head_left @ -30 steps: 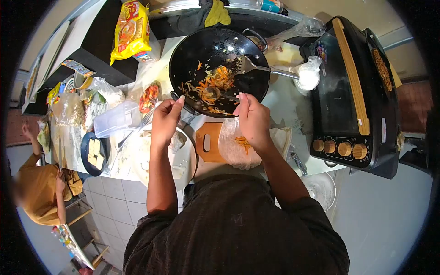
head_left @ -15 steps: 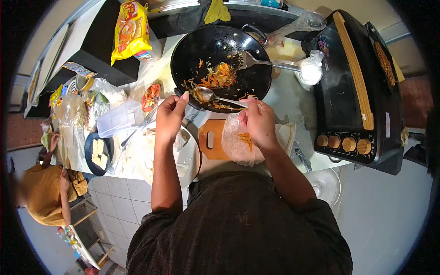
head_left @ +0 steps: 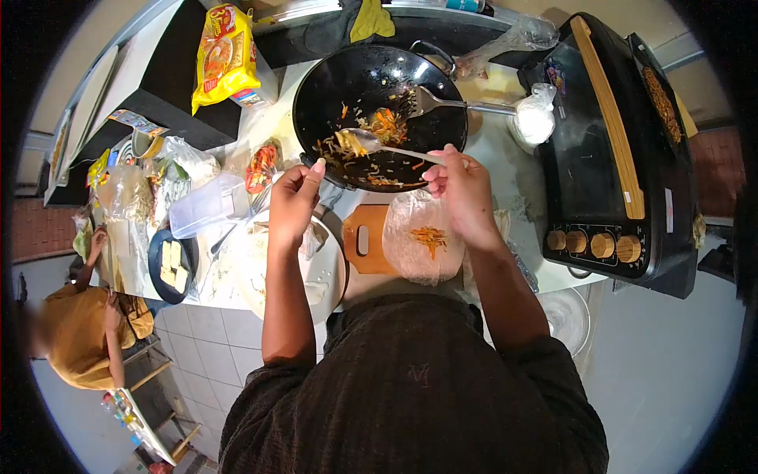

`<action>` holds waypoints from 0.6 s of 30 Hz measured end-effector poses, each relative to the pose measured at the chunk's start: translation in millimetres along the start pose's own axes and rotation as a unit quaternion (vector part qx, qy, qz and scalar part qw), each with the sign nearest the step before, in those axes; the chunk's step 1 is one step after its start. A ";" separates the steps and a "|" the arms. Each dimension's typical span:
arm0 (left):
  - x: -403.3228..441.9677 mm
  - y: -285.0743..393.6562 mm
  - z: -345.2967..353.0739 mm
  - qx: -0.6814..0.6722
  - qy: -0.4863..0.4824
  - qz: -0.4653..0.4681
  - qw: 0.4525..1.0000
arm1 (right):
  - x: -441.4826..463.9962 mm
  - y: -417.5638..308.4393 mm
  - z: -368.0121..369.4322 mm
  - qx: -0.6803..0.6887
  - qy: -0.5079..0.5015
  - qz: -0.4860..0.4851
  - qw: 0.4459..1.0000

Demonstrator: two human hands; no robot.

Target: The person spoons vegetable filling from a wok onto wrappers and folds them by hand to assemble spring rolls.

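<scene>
My right hand (head_left: 467,193) grips the handle of a metal spoon (head_left: 407,153), whose bowl is over the food in the black wok (head_left: 426,75). Shredded carrot filling (head_left: 385,125) lies in the wok, with a slotted spatula (head_left: 466,106) resting across its right side. My left hand (head_left: 298,201) is closed on the wok's near left handle (head_left: 312,164). Below the wok, a round thin wrapper (head_left: 407,257) bearing a small heap of carrot filling (head_left: 430,239) lies over a wooden cutting board (head_left: 363,225).
A black oven (head_left: 596,158) stands at the right. On the left are a plastic container (head_left: 207,207), a dark plate (head_left: 188,254) of pale rolls and a yellow noodle pack (head_left: 227,59). Another person (head_left: 83,332) is at the far left. A white plate (head_left: 325,294) lies near my left forearm.
The spoon has come up from the wok's near left side and moved right with food in its bowl. My right hand has shifted right, showing more of the wrapper. My left hand stays at the handle.
</scene>
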State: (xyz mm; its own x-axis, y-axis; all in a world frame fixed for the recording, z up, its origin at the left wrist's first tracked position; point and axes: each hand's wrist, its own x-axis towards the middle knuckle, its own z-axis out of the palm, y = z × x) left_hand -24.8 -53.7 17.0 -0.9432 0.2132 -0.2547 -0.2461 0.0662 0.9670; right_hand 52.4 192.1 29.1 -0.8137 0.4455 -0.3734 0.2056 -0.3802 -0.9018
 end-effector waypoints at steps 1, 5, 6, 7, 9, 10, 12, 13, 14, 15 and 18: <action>0.0 -0.5 -0.7 0.000 0.000 0.001 1.000 | -1.4 -5.4 -2.8 0.002 0.007 0.001 1.000; 2.2 -2.4 -2.6 0.006 0.006 -0.005 1.000 | -1.9 -14.1 -19.9 0.000 0.017 -0.010 1.000; 1.4 -2.8 -2.5 0.007 0.012 -0.011 1.000 | -2.7 -15.3 -24.7 0.001 0.017 -0.010 1.000; 1.2 -2.2 -2.6 0.008 0.011 -0.011 1.000 | -3.4 -16.6 -29.7 -0.006 0.020 -0.019 1.000; 0.7 -1.8 -3.6 -0.001 0.010 -0.015 1.000 | -9.5 -19.5 -40.0 -0.014 0.024 -0.025 0.999; 1.3 -3.6 -4.8 -0.001 0.010 -0.015 1.000 | -16.2 -22.2 -44.6 -0.007 0.026 -0.038 0.999; 2.9 -7.6 -7.3 -0.007 0.006 -0.001 1.000 | -27.0 -24.6 -53.7 0.002 0.028 -0.048 0.998; 2.7 -7.2 -5.9 -0.005 0.017 -0.003 1.000 | -31.5 -24.9 -58.7 -0.005 0.033 -0.048 0.998; 2.6 -8.1 -6.1 -0.003 0.016 -0.004 1.000 | -35.9 -24.3 -62.3 -0.010 0.040 -0.048 0.998; 3.1 -8.9 -7.3 -0.015 0.015 -0.003 1.000 | -39.4 -23.7 -64.2 -0.008 0.042 -0.046 0.998; 3.9 -7.8 -5.4 -0.025 0.019 0.004 1.000 | -45.0 -23.4 -68.6 -0.011 0.047 -0.057 0.997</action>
State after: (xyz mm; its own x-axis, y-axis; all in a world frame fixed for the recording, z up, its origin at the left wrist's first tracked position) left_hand -27.8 -58.6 8.4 -0.9525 0.1771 -0.2479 -0.2489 0.0167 0.9684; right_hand 121.6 236.6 52.1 -0.7777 0.5594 -0.2868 0.1279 -0.3059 -0.9434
